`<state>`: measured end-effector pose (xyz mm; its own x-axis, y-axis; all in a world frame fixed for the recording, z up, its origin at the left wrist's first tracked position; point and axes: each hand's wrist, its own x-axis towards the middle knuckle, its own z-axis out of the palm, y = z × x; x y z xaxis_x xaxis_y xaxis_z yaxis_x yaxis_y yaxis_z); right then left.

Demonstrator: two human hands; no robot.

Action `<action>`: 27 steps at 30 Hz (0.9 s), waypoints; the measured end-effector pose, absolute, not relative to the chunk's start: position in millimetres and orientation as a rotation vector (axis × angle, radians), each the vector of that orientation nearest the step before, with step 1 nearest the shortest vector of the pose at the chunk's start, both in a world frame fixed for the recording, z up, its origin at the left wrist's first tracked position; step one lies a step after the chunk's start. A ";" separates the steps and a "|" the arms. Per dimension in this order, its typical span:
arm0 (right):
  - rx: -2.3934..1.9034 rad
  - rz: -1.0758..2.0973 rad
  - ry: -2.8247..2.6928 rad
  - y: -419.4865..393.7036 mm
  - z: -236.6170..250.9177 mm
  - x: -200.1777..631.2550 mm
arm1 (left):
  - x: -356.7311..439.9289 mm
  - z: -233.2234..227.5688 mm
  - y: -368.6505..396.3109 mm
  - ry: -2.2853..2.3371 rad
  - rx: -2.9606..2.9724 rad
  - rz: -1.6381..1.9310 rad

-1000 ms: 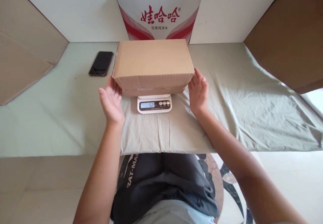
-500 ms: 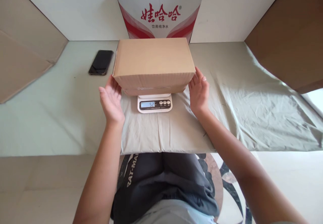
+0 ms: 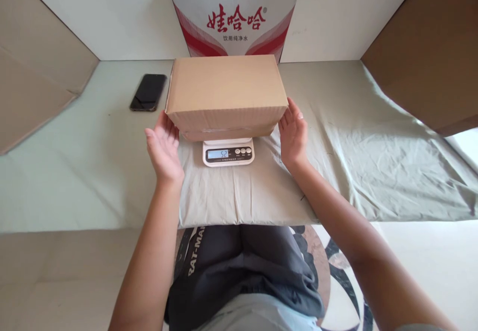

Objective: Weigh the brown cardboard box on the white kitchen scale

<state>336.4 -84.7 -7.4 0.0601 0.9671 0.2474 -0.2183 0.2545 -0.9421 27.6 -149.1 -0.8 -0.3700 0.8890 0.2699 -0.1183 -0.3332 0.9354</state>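
Note:
A closed brown cardboard box (image 3: 226, 84) sits over a white digital scale (image 3: 228, 163), hiding most of its platform. The scale's lit display (image 3: 218, 154) shows what looks like 52. At the box's left side is my left hand (image 3: 164, 147), palm turned inward, thumb apart and fingers stretched along the side. My right hand (image 3: 293, 134) mirrors it at the right side, also with fingers stretched out. The box partly covers the fingertips of both hands, so whether they touch it is hard to see. Neither hand is wrapped round anything.
A black smartphone (image 3: 148, 92) lies left of the box on the pale green cloth (image 3: 93, 171). Behind stands a white and red water carton (image 3: 235, 17). Large brown cardboard pieces flank the table at left (image 3: 41, 67) and right (image 3: 429, 57). The table's front edge is close to my body.
The view has shifted very slightly. Hands, box and scale keep the same positions relative to one another, and the display reads the same.

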 end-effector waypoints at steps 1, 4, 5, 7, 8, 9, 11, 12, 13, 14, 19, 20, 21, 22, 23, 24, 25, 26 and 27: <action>-0.875 1.091 -1.142 -84.3 -8.5 336.8 | 28.1 -0.5 -149.4 1.145 1.104 1.794; -0.881 1.052 -1.195 -85.1 -10.3 337.3 | 31.6 2.4 -150.6 1.151 1.097 1.788; -0.883 1.035 -1.216 -85.9 -10.6 337.2 | 33.1 3.8 -151.0 1.164 1.093 1.783; -0.882 1.007 -1.254 -88.0 -11.0 336.7 | 35.9 6.5 -151.8 1.184 1.086 1.775; -0.877 0.995 -1.268 -88.9 -11.3 336.5 | 36.8 7.7 -152.0 1.189 1.086 1.772; -0.870 0.987 -1.279 -89.5 -11.6 336.3 | 37.4 8.5 -152.2 1.193 1.089 1.773; -0.857 0.973 -1.297 -89.7 -12.8 336.2 | 37.6 9.3 -152.1 1.200 1.104 1.781; -0.854 0.968 -1.305 -89.4 -13.5 336.4 | 37.2 9.1 -152.0 1.205 1.113 1.783; -0.854 0.965 -1.311 -88.8 -14.3 336.6 | 36.6 8.8 -151.9 1.210 1.120 1.787; -0.854 0.964 -1.315 -88.1 -15.0 337.0 | 36.0 8.5 -151.8 1.214 1.126 1.789; -0.849 0.976 -1.334 -86.3 -16.2 338.0 | 36.6 8.5 -152.4 1.232 1.168 1.764; -0.846 0.979 -1.343 -86.8 -15.6 337.6 | 37.6 8.9 -152.6 1.243 1.183 1.753; -0.842 0.981 -1.356 -87.5 -14.8 337.0 | 38.7 9.2 -152.8 1.256 1.198 1.743; -0.837 0.984 -1.370 -88.5 -13.6 336.2 | 39.7 9.3 -152.8 1.268 1.214 1.733; -0.830 0.989 -1.388 -89.8 -12.1 335.3 | 40.4 9.2 -152.8 1.276 1.230 1.725; -0.823 0.994 -1.409 -91.4 -10.2 334.2 | 40.8 8.8 -152.7 1.282 1.245 1.721; -0.816 0.999 -1.427 -93.3 -8.1 333.0 | 40.8 8.1 -152.5 1.281 1.256 1.723; -0.811 1.003 -1.441 -95.3 -5.8 331.8 | 40.3 7.2 -152.2 1.273 1.263 1.731; -0.807 1.006 -1.448 -97.4 -3.4 330.7 | 39.5 6.1 -152.0 1.260 1.263 1.744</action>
